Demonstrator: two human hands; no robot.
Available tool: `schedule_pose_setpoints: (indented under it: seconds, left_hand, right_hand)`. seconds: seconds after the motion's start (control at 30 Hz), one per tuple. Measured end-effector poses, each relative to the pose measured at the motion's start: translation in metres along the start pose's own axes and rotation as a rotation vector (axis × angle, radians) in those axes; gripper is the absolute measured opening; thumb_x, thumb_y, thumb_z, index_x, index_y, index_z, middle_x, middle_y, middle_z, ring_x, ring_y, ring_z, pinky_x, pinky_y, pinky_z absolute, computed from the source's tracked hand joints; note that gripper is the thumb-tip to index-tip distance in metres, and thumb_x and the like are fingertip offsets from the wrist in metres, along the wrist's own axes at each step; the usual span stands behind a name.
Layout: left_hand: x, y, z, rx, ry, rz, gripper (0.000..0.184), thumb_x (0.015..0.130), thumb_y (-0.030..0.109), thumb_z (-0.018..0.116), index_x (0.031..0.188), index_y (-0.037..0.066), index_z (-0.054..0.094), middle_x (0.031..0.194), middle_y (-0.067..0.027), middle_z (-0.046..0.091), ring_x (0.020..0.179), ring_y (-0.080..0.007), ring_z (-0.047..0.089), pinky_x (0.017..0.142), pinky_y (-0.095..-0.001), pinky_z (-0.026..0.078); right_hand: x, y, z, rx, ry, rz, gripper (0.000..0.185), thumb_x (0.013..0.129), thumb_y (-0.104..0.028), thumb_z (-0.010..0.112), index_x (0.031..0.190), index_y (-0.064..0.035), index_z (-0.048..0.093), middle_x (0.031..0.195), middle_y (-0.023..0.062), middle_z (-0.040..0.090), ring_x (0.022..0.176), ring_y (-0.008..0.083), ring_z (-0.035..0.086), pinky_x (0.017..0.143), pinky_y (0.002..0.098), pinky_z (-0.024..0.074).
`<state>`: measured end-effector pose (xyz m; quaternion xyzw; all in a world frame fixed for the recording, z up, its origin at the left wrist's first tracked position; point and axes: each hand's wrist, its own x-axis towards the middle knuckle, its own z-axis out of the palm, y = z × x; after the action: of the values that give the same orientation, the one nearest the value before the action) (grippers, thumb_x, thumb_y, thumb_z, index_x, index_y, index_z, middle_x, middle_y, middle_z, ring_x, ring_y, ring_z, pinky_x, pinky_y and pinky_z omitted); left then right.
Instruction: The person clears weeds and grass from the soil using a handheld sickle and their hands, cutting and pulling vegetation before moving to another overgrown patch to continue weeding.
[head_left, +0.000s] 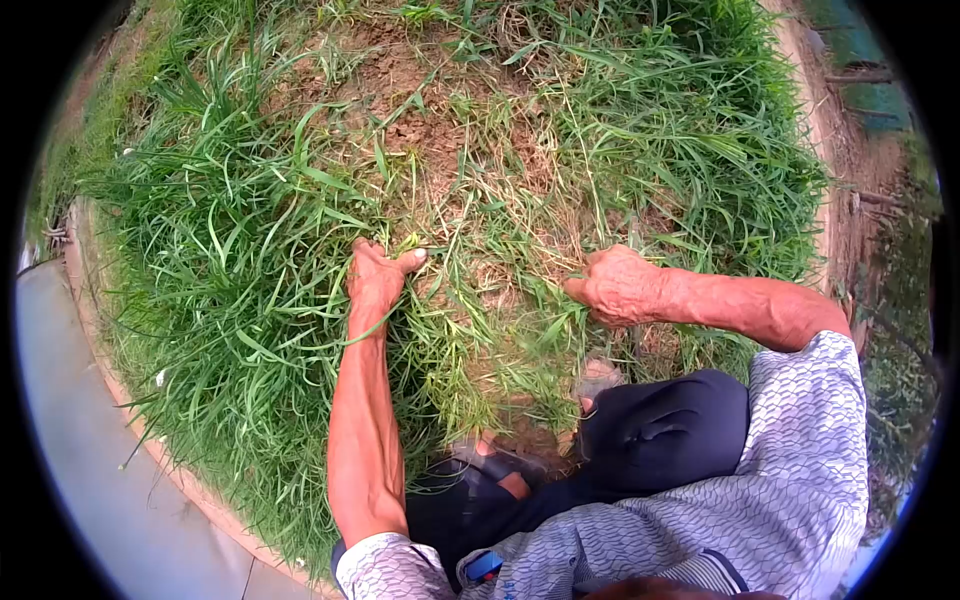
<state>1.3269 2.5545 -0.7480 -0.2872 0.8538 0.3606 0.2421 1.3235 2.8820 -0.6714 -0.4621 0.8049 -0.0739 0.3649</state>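
Left hand [378, 280], at centre left, is curled into tall grass [255, 250], thumb extended; whether any is pinched cannot be told. Right hand [620, 287], right of centre, is clenched around a blurred tuft [555, 330], apparently held low for grip near the soil [428, 140].

Grey paving [75, 390] at left — tan edging [197, 497] alongside; blue-green surface [866, 100] — upper right.
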Motion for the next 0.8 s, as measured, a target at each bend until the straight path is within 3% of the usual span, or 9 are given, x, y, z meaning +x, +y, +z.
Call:
schedule_pose_setpoints:
  seconds: [0.13,0.2,0.3,0.33,0.43,0.47,0.63,0.7,0.8]
  left_hand:
    - [-0.001,-0.004,0.002,0.076,0.007,-0.008,0.103,0.063,0.035,0.088,0.137,-0.01,0.034,0.129,-0.0258,0.056,0.12,-0.0358,0.055,0.102,-0.0427,0.043]
    - [-0.005,0.003,-0.001,0.034,0.003,-0.03,0.103,0.063,0.034,0.088,0.139,-0.01,0.033,0.13,-0.0252,0.055,0.12,-0.0354,0.055,0.103,-0.0422,0.043]
    - [0.0,-0.005,0.002,0.004,0.008,0.0,0.103,0.063,0.034,0.088,0.139,-0.01,0.034,0.131,-0.025,0.054,0.12,-0.0354,0.055,0.102,-0.0421,0.043]
    - [-0.006,0.005,-0.004,0.025,-0.001,-0.015,0.102,0.062,0.034,0.089,0.138,-0.009,0.035,0.13,-0.0243,0.055,0.119,-0.0347,0.056,0.101,-0.0418,0.044]
    - [-0.005,0.001,-0.003,0.036,0.017,-0.009,0.101,0.061,0.037,0.089,0.135,-0.009,0.038,0.126,-0.023,0.057,0.115,-0.0341,0.057,0.099,-0.0416,0.045]
    - [-0.005,0.0,-0.003,0.032,0.008,-0.004,0.1,0.06,0.039,0.089,0.134,-0.008,0.039,0.123,-0.0211,0.059,0.112,-0.0335,0.058,0.097,-0.0417,0.045]
    - [-0.004,-0.001,-0.003,0.051,0.025,0.023,0.1,0.062,0.037,0.088,0.135,-0.008,0.038,0.124,-0.0213,0.058,0.113,-0.0334,0.057,0.098,-0.0415,0.045]
    - [-0.01,0.005,-0.006,0.032,-0.01,0.002,0.102,0.062,0.035,0.088,0.138,-0.009,0.035,0.128,-0.0229,0.056,0.117,-0.0338,0.056,0.1,-0.0411,0.044]
    - [-0.01,0.002,-0.003,-0.016,0.001,0.034,0.105,0.063,0.035,0.087,0.14,-0.01,0.032,0.132,-0.0257,0.053,0.121,-0.0338,0.053,0.103,-0.0407,0.043]
  right_hand:
    - [0.029,0.056,-0.023,-0.112,0.542,0.161,0.03,0.066,-0.009,0.066,0.096,-0.0066,0.061,0.112,0.0124,0.058,0.102,0.0321,0.054,0.078,0.0415,0.0535]
    - [0.055,0.101,-0.025,-0.291,0.598,0.181,0.036,0.072,-0.009,0.064,0.108,-0.0058,0.061,0.123,0.0153,0.052,0.11,0.0318,0.051,0.079,0.0429,0.0539]
    - [0.075,0.105,-0.024,-0.337,0.218,0.486,0.037,0.077,-0.013,0.063,0.112,-0.0044,0.059,0.127,0.0163,0.049,0.113,0.0307,0.05,0.076,0.043,0.055]
    - [0.083,0.112,-0.017,-0.436,0.362,0.451,0.039,0.078,-0.016,0.063,0.115,-0.0029,0.059,0.118,0.0158,0.056,0.106,0.0295,0.055,0.073,0.0411,0.0553]
    - [0.096,0.122,-0.02,-0.556,0.227,0.485,0.038,0.078,-0.018,0.065,0.113,-0.0036,0.061,0.102,0.0146,0.064,0.096,0.0288,0.059,0.072,0.0381,0.0547]
    - [0.098,0.12,-0.022,-0.596,0.332,0.426,0.025,0.079,-0.017,0.064,0.101,-0.005,0.067,0.083,0.0108,0.067,0.085,0.0275,0.064,0.068,0.0361,0.0536]
    - [0.095,0.059,-0.017,-0.554,0.257,0.457,0.011,0.079,-0.014,0.062,0.08,-0.0035,0.066,0.075,0.0109,0.069,0.071,0.0278,0.069,0.058,0.0373,0.0533]
    - [0.074,0.044,0.02,-0.25,0.283,0.507,0.018,0.08,-0.01,0.059,0.092,0.0029,0.057,0.072,0.0182,0.066,0.066,0.0295,0.068,0.055,0.0407,0.0542]
    - [0.021,0.01,0.059,-0.212,0.497,0.401,0.017,0.076,-0.005,0.057,0.091,0.0014,0.05,0.071,0.0159,0.062,0.067,0.0313,0.065,0.055,0.041,0.0533]
